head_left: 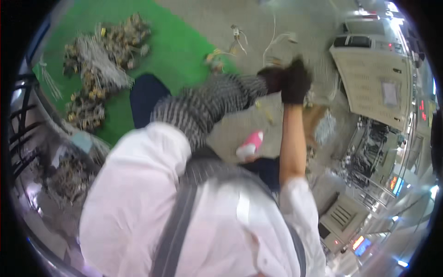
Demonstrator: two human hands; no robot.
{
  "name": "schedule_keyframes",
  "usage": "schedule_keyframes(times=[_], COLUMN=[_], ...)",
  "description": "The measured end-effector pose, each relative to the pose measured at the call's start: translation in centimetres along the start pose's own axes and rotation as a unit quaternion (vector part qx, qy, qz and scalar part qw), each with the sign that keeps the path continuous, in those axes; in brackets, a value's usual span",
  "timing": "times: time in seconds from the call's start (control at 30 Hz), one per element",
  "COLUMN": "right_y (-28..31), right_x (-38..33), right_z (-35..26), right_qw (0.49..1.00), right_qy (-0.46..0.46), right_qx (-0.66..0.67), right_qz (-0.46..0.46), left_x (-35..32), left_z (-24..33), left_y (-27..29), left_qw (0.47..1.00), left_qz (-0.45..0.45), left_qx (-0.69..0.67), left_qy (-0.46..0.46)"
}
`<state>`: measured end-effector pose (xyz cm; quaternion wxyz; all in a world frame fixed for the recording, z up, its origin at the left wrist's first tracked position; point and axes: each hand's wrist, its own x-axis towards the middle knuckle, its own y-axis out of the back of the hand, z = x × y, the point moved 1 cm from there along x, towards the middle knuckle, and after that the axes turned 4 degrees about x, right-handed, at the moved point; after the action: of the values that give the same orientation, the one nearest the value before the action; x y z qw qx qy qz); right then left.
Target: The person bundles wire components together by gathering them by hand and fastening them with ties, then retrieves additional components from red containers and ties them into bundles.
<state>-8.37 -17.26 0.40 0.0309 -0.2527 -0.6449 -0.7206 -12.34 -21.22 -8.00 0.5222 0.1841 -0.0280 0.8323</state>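
Both of my hands wear dark gloves and meet above the floor, right of centre. My left hand, at the end of a black-and-white patterned sleeve, reaches across and touches or overlaps the right one. Bare at the forearm, my right arm comes up from below to my right hand. Motion smears the fingers of both, so whether anything is held is hidden. Close by on the grey floor lie thin pale cables and a small connector piece with wires.
A heap of small brownish-yellow parts with a grey cable bundle covers part of the green mat. A pink and white shoe is below my hands. Beige cabinets and a metal rack stand at right. Dark bars edge the left.
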Motion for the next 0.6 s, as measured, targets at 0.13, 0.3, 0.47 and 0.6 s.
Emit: schedule_keyframes(times=[0.13, 0.3, 0.47, 0.6], right_y=[4.9, 10.6, 10.8, 11.3], right_x=[10.1, 11.9, 12.9, 13.4], right_z=[3.6, 2.4, -3.4, -6.9], right_qw=[0.974, 0.956, 0.874, 0.788], right_qy=[0.029, 0.156, 0.259, 0.033], right_qx=[-0.105, -0.100, 0.231, 0.607], right_qz=[0.200, 0.230, 0.339, -0.096], left_x=[8.6, 10.1, 5.9, 2.8], left_z=[7.5, 10.1, 9.7, 8.6], left_y=[6.8, 9.8, 13.7, 15.7], left_qw=[0.951, 0.940, 0.847, 0.859], left_qz=[0.034, 0.110, 0.264, 0.248], left_qx=[0.280, 0.255, 0.401, 0.427], left_qy=[-0.128, -0.197, -0.230, -0.134])
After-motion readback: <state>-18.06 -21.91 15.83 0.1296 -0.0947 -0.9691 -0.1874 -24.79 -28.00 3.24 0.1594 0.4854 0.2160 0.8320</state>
